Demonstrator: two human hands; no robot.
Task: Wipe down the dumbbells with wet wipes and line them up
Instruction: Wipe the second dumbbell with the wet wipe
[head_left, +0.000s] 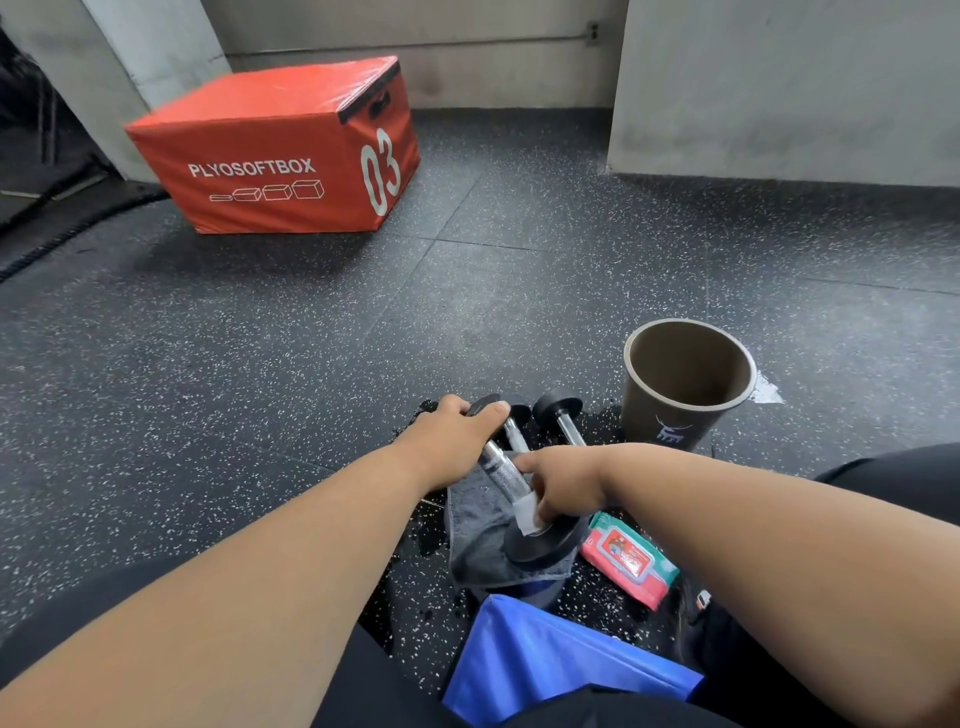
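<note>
**A:** What is the person holding?

**B:** A small dumbbell (506, 470) with black ends and a knurled chrome handle, tilted over a dark grey towel (475, 535) on the speckled black rubber floor (260, 364). The left hand (457, 426) has its fingers curled over the far, upper end. The right hand (558, 486) pinches a white wet wipe (527, 512) against the handle just above the near end, which rests on the towel.

**A:** Other dumbbells?

**B:** Two more lie on the floor just behind it, side by side: one (517, 423) partly hidden by the left hand, another (563, 415) to its right, near a brown cup.

**A:** Any writing anywhere?

**B:** Yes. An orange padded box (275, 150) far left reads "PLYOSOFTBOX" in white, with four little box outlines beneath and a large "03" on its side. The brown cup (685, 384) stands upright, with a white deer mark. A red and green wipes pack (628, 561) lies just right of the towel; its print is too small to read.

**A:** Anything nearer?

**B:** A blue bag (545, 660) by the person's knees.
</note>
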